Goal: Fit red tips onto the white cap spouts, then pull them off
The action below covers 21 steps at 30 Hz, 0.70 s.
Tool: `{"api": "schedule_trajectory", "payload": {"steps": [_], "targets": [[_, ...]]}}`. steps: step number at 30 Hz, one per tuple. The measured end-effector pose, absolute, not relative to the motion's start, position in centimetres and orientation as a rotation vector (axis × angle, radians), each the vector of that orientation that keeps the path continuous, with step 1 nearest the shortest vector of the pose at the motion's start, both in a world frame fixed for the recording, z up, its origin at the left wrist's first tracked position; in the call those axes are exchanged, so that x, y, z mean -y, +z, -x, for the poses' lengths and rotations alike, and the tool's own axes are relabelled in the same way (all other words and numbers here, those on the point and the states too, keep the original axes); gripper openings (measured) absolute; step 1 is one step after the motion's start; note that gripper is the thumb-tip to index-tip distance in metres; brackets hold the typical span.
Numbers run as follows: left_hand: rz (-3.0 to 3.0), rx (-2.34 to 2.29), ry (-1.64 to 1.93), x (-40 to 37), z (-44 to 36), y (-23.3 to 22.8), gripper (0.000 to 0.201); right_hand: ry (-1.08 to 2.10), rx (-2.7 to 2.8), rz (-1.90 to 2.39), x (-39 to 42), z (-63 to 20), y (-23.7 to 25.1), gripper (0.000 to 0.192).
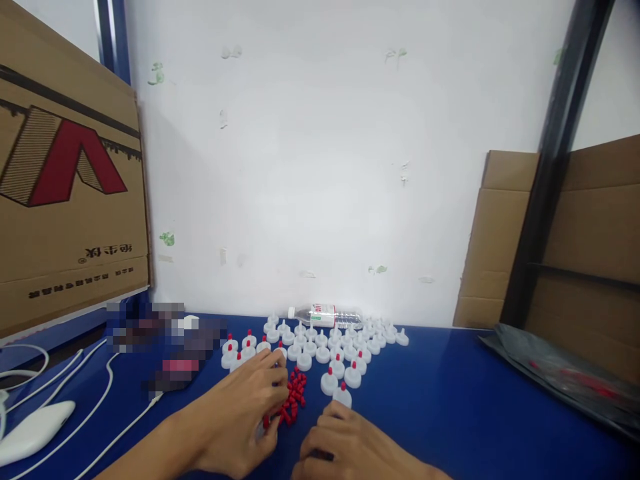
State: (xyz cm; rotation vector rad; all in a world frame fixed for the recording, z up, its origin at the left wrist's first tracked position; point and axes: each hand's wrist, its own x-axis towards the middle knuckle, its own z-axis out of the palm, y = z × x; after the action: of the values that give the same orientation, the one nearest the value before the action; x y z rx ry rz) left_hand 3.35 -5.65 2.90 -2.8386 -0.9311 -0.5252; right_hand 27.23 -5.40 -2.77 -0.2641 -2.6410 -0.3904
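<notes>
My left hand (pixel 245 407) is closed, with its fingers bent over the left side of a heap of small red tips (pixel 294 397). Between its thumb and fingers shows part of a whitish nozzle cap (pixel 260 431), with red at its top; the rest is hidden. My right hand (pixel 345 443) is curled, its fingertips turned away, so what they hold cannot be seen. Just beyond it stands a white nozzle cap with a red tip (pixel 343 397). Similar red-tipped caps (pixel 329 381) stand nearby, and others (pixel 230 357) stand beyond my left hand.
Several white nozzle caps without red tips (pixel 323 355) stand toward the wall. A clear bottle (pixel 325 315) lies behind them. On the left are white cables (pixel 110 380), a white device (pixel 37 430) and a large carton (pixel 70 167). A dark plastic bag (pixel 565 380) lies at right.
</notes>
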Motion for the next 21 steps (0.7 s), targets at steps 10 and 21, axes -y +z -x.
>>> {"api": "schedule_trajectory", "payload": {"steps": [10, 21], "targets": [[2.795, 0.983, -0.618, 5.3, -3.9, 2.7, 0.023, -0.36, 2.592, 0.234, 4.9, -26.8, -3.3, 0.024], [2.723, 1.049, -0.769, 4.7, -3.8, 2.9, 0.026, -0.379, 2.545, 0.326, 5.7, -26.6, -3.3, 0.034]]}}
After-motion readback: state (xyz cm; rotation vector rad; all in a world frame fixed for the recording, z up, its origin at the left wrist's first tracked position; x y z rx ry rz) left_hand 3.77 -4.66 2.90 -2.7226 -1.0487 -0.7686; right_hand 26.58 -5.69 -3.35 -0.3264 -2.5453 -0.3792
